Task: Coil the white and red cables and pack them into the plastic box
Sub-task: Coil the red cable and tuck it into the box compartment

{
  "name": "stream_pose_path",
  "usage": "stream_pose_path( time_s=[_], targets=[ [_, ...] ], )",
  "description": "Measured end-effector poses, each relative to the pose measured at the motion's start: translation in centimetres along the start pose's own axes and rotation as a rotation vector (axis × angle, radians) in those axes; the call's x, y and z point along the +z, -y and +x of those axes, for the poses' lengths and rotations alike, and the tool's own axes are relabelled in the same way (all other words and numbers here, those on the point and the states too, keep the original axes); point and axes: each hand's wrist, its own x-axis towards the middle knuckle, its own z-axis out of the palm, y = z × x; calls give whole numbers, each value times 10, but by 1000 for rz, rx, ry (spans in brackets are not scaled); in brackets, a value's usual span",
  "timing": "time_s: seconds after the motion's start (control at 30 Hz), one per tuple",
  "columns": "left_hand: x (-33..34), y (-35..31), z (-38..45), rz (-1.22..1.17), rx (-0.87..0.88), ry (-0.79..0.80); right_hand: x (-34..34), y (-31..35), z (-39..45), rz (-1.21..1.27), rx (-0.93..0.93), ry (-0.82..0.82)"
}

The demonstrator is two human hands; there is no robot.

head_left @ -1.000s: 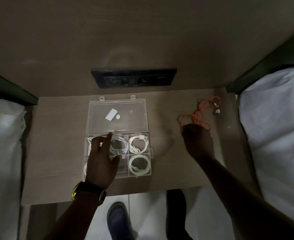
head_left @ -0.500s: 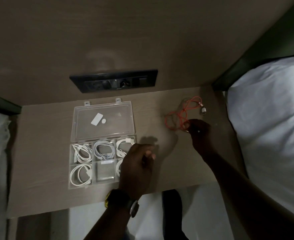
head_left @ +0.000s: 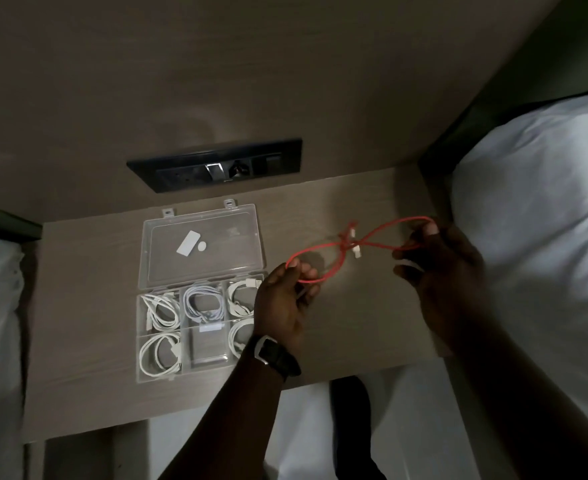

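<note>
Red cable (head_left: 372,239) stretched between both hands, right of plastic box (head_left: 200,289).

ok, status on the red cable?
Left hand and right hand each grip the red cable, stretched in crossed loops above the table. Plastic box open, bottom-middle compartment free. Nothing in the way.

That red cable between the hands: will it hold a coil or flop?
Probably floppy: the red cable sags in crossed loops between the left hand and right hand. Likely light. It may spring open once released.
</note>
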Motion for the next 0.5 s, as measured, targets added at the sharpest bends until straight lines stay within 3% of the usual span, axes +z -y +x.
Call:
stream_pose_path(
  time_s=[0.2,0.27,0.4,0.5],
  targets=[
    [-14,11,-14,-61,-97,191,-11,13,20,405,49,-175],
    [-20,13,-17,70,-93,241,-15,20,27,456,47,-221],
    [-27,16,-24,576,-12,332,-16,35,41,440,-67,-267],
    [-29,19,-27,650,-16,331,-11,40,52,243,-126,-231]
  ],
)
